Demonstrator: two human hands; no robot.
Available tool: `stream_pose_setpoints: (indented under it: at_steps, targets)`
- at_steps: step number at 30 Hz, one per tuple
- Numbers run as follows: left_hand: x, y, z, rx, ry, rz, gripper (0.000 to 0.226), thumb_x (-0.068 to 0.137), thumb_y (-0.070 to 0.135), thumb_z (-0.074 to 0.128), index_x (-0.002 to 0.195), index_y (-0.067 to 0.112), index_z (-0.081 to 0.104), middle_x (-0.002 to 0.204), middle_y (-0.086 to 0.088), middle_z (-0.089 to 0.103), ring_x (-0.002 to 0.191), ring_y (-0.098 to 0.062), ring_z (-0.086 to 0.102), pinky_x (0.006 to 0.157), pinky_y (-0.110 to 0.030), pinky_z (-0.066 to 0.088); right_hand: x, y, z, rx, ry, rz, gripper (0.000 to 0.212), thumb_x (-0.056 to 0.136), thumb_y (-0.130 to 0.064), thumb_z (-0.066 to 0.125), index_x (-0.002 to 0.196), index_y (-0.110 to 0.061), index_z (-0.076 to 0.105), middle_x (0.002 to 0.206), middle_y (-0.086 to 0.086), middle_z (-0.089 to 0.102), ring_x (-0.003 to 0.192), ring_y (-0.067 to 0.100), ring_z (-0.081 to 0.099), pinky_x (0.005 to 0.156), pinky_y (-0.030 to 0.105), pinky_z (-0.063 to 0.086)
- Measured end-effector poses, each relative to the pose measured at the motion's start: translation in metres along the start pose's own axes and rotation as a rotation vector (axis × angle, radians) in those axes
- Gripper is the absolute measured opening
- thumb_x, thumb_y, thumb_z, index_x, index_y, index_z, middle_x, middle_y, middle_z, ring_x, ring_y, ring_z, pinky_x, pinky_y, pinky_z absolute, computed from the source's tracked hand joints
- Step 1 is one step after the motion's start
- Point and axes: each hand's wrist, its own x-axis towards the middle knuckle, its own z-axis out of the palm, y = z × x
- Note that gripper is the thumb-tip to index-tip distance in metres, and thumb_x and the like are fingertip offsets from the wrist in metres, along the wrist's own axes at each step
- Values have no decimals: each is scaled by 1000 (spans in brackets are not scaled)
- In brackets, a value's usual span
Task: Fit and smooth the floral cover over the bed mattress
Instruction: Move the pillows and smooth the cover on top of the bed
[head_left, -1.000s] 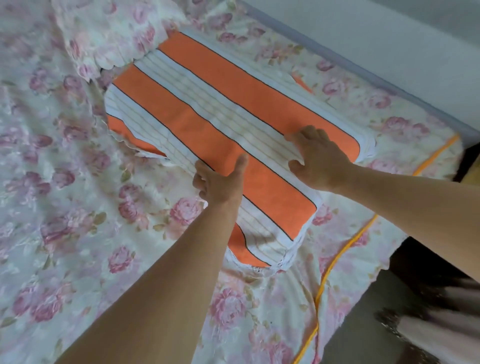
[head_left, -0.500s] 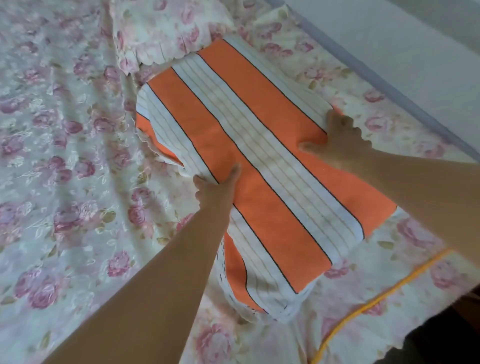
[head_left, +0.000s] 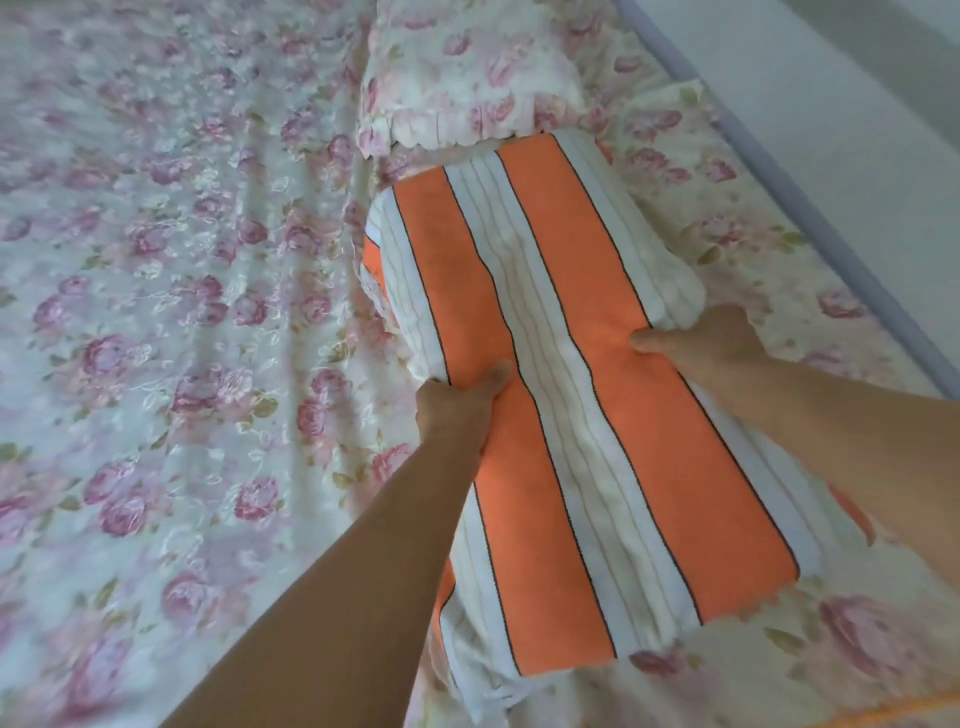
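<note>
Across the bed, the pink-rose floral fabric cover (head_left: 156, 364) lies spread out and lightly creased. On it rests a long orange-and-white striped pillow (head_left: 571, 415). The left hand (head_left: 457, 400) grips the pillow's left edge, thumb on top, and the right hand (head_left: 706, 343) grips its right edge likewise. Beyond them, a frilled floral pillow (head_left: 467, 78) touches the striped pillow's far end.
</note>
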Motion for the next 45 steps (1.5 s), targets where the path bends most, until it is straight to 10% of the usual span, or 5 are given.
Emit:
stream_pose_setpoints:
  at_steps: [8, 18, 34, 41, 45]
  targets:
    - [-8, 14, -49, -152, 84, 146, 42, 68, 30, 87, 97, 15, 61, 95, -2, 69, 86, -21, 68, 78, -38, 59, -40, -31, 26, 108, 155, -140, 32, 71, -33, 75, 88, -7, 67, 84, 9, 68, 74, 25, 67, 74, 47, 58]
    - [-10, 7, -227, -221, 282, 297, 31, 73, 22, 84, 97, 12, 67, 92, -2, 72, 81, -17, 70, 69, -31, 59, -121, -105, 152, 148, 80, -326, 11, 82, -28, 62, 75, -22, 67, 76, 1, 67, 63, 18, 64, 60, 30, 54]
    - [54, -48, -501, 117, 655, 156, 46, 59, 56, 73, 94, 31, 57, 91, 3, 68, 88, -28, 66, 84, -49, 54, -239, -166, 412, -3, -217, -404, 29, 93, -31, 50, 116, -16, 59, 102, 1, 62, 85, 22, 59, 78, 29, 48]
    - [75, -58, -482, 382, 698, -163, 76, 84, 53, 56, 140, 8, 30, 138, -18, 39, 127, -38, 37, 106, -49, 29, -224, -154, 414, -336, -411, -359, 43, 94, -44, 42, 118, -9, 51, 109, 11, 57, 83, 25, 59, 67, 31, 47]
    - [71, -46, -430, 469, 650, 60, 80, 93, 49, 46, 153, 11, 8, 159, -13, 9, 147, -30, 4, 119, -44, 2, -219, -151, 390, -339, -554, -352, 52, 99, -54, 24, 111, -11, 51, 99, 10, 47, 86, 20, 51, 77, 29, 39]
